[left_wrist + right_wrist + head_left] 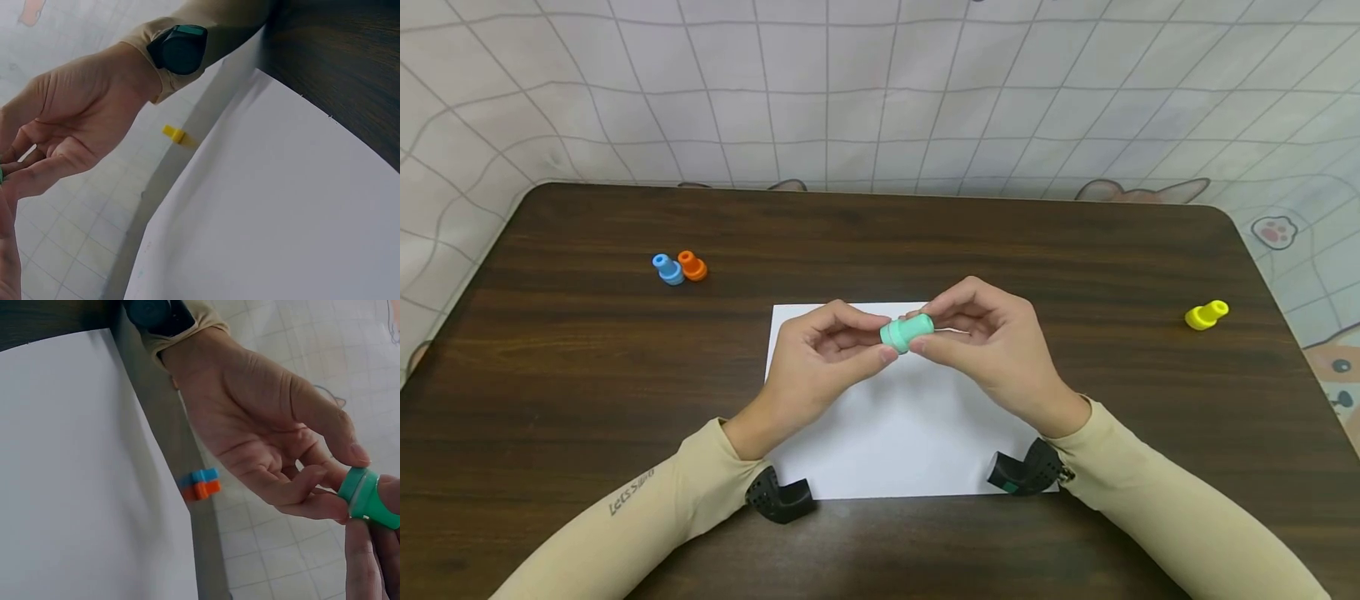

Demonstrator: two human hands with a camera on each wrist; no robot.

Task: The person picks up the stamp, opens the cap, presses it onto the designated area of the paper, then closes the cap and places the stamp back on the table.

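A small mint-green toy stamp [907, 332] is held level above a sheet of white paper [895, 433]. My left hand [812, 354] pinches its wide capped end between thumb and fingers. At the narrower handle end, the thumb and fingers of my right hand [992, 342] grip it from the other side. The right wrist view shows a seam around the green stamp [362, 494], with the left hand [250, 419] touching its cap end. Only a sliver of green shows at the edge of the left wrist view, beside the right hand [94, 106].
On the dark wooden table [587, 358], a blue stamp [668, 269] and an orange stamp [692, 266] stand side by side at the back left. A yellow stamp [1207, 315] lies near the right edge. A white gridded cloth [865, 100] hangs behind the table.
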